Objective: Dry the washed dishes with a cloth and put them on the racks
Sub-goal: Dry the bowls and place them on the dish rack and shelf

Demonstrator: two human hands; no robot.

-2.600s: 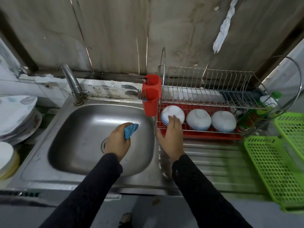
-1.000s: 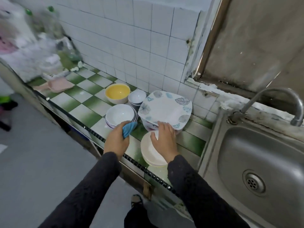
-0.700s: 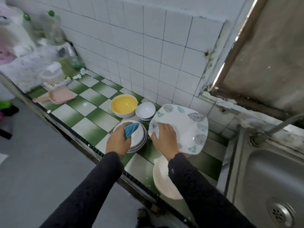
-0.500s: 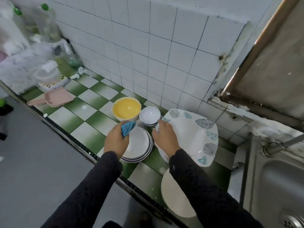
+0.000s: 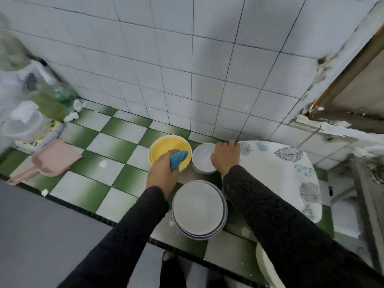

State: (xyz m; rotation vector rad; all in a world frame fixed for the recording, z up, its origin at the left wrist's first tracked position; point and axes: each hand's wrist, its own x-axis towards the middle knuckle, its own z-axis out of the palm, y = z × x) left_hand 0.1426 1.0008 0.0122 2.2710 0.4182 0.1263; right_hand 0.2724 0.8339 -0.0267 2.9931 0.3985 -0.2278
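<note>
Left hand (image 5: 164, 173) is bunched round the blue cloth (image 5: 179, 160), a firm fist with the cloth poking out the top, hovering over the near rim of the yellow bowl (image 5: 166, 147). Right hand (image 5: 225, 156) sits with knuckles up and fingers curled at the left corner of the leaf-patterned plate (image 5: 276, 169); the thumb is hidden, so I cannot tell whether I really have hold of that rim or am only resting on it.

Here is the worry: that plate is broad, looks wet, and a one-corner grip could let it swing or slip. It sits just beside the small white bowls (image 5: 202, 161), so a sliding edge could knock them against the tiled wall (image 5: 187, 69). The stack of white plates (image 5: 199, 208) sits near the counter (image 5: 87, 183) edge under my forearm, and a careless sleeve could nudge it off.

The leaf plate stretches off to the right of my right fingers, the small bowls sit just left of that hand, the cloth is well apart from the plate, and no rack is in view
</note>
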